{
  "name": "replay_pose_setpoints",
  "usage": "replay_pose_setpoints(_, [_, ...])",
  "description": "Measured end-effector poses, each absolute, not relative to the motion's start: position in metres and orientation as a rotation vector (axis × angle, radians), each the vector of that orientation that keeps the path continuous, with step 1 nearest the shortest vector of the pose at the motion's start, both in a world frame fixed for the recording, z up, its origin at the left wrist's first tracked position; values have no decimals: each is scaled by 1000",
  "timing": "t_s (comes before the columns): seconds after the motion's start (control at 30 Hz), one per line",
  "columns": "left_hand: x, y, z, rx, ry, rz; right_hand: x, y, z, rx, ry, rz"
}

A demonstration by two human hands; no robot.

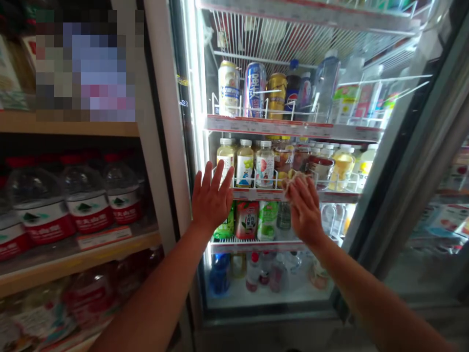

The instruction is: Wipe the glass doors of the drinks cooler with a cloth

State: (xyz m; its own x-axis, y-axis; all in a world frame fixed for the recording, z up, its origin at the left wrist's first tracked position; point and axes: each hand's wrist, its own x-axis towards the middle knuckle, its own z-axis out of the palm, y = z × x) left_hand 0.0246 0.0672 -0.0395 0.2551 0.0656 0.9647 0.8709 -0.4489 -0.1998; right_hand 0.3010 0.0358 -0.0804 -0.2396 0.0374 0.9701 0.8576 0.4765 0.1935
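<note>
My left hand (211, 198) is raised with fingers spread flat at the left side of a lit drinks fridge (293, 129), in front of the middle shelf. It holds nothing. My right hand (304, 208) is pressed against a crumpled pale cloth (294, 180) at the front of the same shelf, where bottles of juice (245, 164) stand in a row. Cans (254, 89) and bottles fill the shelf above. More bottles (246, 220) stand on the shelf below, partly hidden by my hands.
The fridge's glass door (421, 161) stands open at the right. To the left, wooden shelves (110, 239) carry large water jugs with red labels (85, 198). The fridge's bottom holds several small bottles (252, 274).
</note>
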Motion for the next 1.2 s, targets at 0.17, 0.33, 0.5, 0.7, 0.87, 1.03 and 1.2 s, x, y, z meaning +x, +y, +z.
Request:
replay_pose_setpoints(0.17, [25,67,-40,-1721,-881,-1269,347,31,-105,-792,-1900,-1024])
replay_pose_setpoints(0.33, [26,67,-39,-1699,-876,-1246,386,27,-115,-868,-1557,-999])
replay_pose_setpoints(0.5, [26,67,-40,-1714,-891,-1239,400,24,-131,-908,-1674,-985])
replay_pose_setpoints(0.7, [26,66,-40,-1699,-886,-1230,422,27,-137,-1079,-1287,-802])
replay_pose_setpoints(0.87, [26,65,-40,-1706,-887,-1241,421,29,-139,-1153,-1149,-695])
replay_pose_setpoints(1.03, [26,65,-40,-1713,-886,-1248,398,31,-121,-1064,-1281,-799])
replay_pose_setpoints(1.2, [26,66,-41,-1739,-889,-1273,344,33,-115,-901,-1460,-894])
